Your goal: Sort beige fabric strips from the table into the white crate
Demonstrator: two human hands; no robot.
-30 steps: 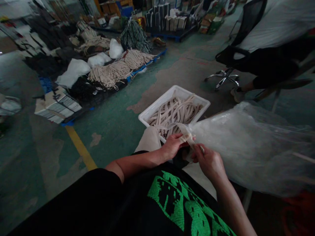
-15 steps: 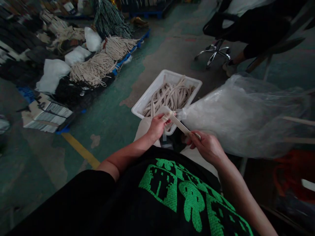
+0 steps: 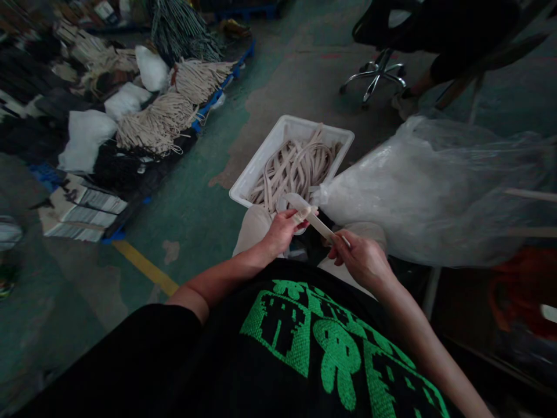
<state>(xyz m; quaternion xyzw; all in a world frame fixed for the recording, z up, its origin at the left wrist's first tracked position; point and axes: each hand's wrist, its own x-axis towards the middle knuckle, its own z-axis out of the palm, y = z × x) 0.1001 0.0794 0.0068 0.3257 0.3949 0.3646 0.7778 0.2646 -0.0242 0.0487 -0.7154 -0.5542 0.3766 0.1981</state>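
Note:
Both my hands hold one flat beige strap (image 3: 317, 221) stretched between them above my lap. My left hand (image 3: 285, 227) pinches its far end, where the strap folds over near the tub's near rim. My right hand (image 3: 359, 259) is closed round the near end. Just beyond my hands a white plastic tub (image 3: 265, 164) sits on the floor, filled with several loose beige straps (image 3: 298, 165). A large clear plastic bag (image 3: 435, 186) lies to the right, touching the tub's corner.
Bundles of beige cord (image 3: 174, 110), white sacks (image 3: 85, 130) and stacked flat paper bags (image 3: 78, 209) crowd blue pallets at the left. A yellow floor line (image 3: 145, 268) runs near my left arm. Another person sits on a wheeled office chair (image 3: 376, 75) at the far right.
My hands have drawn apart along the strap, which now runs taut between them instead of bunched. The view has tilted downward, so tub and bag sit higher in the picture.

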